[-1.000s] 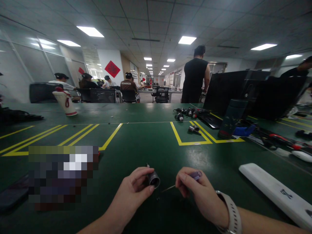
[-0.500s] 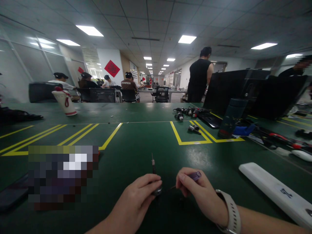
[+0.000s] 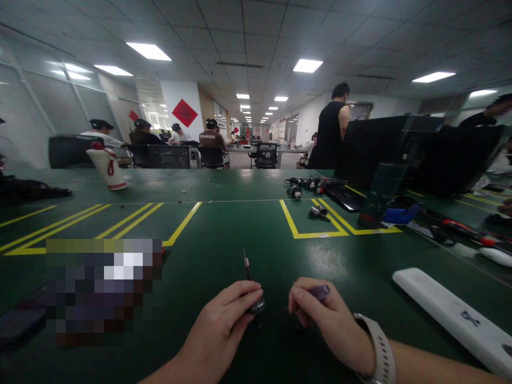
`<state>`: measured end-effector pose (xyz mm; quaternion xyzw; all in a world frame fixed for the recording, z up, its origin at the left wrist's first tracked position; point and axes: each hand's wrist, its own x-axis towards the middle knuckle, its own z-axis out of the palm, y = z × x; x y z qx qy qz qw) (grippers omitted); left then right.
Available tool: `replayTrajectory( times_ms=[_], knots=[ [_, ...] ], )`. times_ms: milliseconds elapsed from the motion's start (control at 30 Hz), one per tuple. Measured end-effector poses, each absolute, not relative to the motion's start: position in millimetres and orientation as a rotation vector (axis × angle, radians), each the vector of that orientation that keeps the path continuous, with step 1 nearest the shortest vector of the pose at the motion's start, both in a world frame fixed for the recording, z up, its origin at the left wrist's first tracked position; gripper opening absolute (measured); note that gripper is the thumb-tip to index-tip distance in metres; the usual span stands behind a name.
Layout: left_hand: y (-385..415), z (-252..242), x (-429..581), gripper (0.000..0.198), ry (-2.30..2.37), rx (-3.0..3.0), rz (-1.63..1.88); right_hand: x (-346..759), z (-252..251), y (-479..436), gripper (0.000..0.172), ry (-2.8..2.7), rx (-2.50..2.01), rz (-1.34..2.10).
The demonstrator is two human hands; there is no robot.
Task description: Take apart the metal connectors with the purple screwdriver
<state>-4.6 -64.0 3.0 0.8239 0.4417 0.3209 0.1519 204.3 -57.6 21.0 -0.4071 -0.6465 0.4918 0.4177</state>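
My left hand (image 3: pixel 228 325) is closed round a dark slim piece (image 3: pixel 247 266) with a thin metal tip pointing away from me and a round silvery end (image 3: pixel 258 306) beside my fingertips. What kind of piece it is I cannot make out. In my right hand (image 3: pixel 320 314), pinched between thumb and fingers, is a screwdriver (image 3: pixel 320 291) with a translucent purple handle. Its thin shaft points left, toward the silvery end; whether the tip touches it is too dark to tell. A tiny dark bit (image 3: pixel 259 324) shows just below the silvery end.
A long white case (image 3: pixel 448 314) lies at the right. Beyond my hands sit a small metal part (image 3: pixel 319 212), several dark parts with cables (image 3: pixel 308 184) and a dark bottle (image 3: pixel 382 194). A phone (image 3: pixel 24 314) lies left; a white cup (image 3: pixel 108 166) stands farther back.
The dark piece in my left hand has tilted a little to the left, and its silvery end has risen slightly. My right hand keeps nearly the same place.
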Motion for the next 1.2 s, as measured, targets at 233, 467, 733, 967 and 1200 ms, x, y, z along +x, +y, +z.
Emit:
replayTrajectory(
  times_ms=[233,467,733,967,1200],
  knots=[
    [-59.4,9.4,-4.0,0.035,1.412,2.103,1.083,203.6,22.3,-58.8,0.041,-1.611,-1.009,1.267],
    [-60.6,13.6,1.0,0.033,1.335,1.646,1.132,203.1,22.2,-60.1,0.037,-1.667,-0.974,1.358],
    [-58.7,13.1,2.7,0.030,1.261,1.433,1.154,199.9,23.0,-59.8,0.038,-1.773,-1.055,1.337],
    [-59.2,19.4,4.3,0.032,1.275,1.278,1.163,198.8,25.6,-59.9,0.037,-1.700,-1.099,1.311],
    [-61.1,21.1,4.3,0.035,1.292,1.160,1.144,199.1,25.4,-59.4,0.036,-1.691,-1.082,1.316]
  ],
)
